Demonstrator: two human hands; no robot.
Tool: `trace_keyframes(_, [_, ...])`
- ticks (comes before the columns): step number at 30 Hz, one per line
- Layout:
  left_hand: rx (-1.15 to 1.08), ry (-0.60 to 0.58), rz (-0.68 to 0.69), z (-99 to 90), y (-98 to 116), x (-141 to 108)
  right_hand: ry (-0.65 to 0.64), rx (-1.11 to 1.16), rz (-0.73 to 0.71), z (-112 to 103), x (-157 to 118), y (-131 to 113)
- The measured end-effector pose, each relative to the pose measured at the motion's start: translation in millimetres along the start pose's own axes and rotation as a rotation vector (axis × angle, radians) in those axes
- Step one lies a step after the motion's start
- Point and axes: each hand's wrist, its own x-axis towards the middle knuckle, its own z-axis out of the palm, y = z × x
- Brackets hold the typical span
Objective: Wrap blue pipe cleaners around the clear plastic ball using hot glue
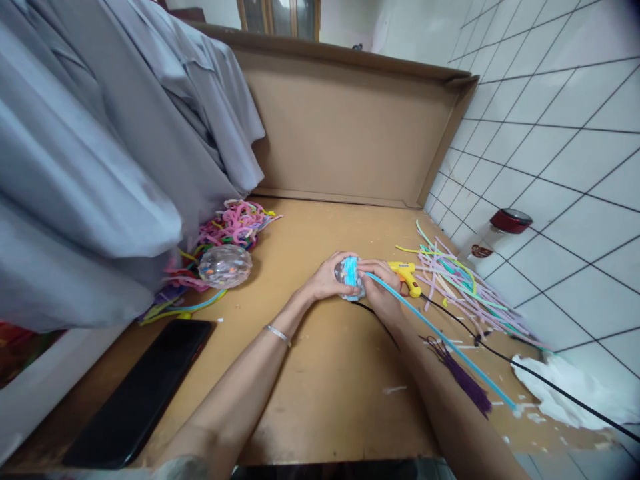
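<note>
In the head view, my left hand (326, 280) is closed around the side of a small clear plastic ball (345, 291). Light-blue fuzzy strips (351, 267) cover part of its front. My right hand (383, 293) pinches a long light-blue pipe cleaner (440, 338) against the ball; its free end slants down to the right across the table. The fingers hide part of the ball. Just beyond my right hand lies a yellow glue gun (407, 275), its black cord running off to the right.
Many pastel pipe cleaners (450, 283) are spread along the tiled wall near a red-lidded jar (493, 233). A purple tassel (465, 380) and white cloth (560, 387) lie at right. Leftward are a clear ball (225, 265), pink pipe cleaners (235, 223), a black phone (143, 393) and grey cloth (125, 133).
</note>
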Motion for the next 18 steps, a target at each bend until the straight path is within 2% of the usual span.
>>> trace_keyframes(13, [0.13, -0.059, 0.03, -3.4, 1.1, 2.4, -0.013, -0.005, 0.032, -0.2, -2.3, 0.9])
trace_keyframes(18, [0.17, -0.036, 0.006, -2.1, 3.1, 0.9, 0.01, -0.007, 0.035, 0.6, -1.8, 0.5])
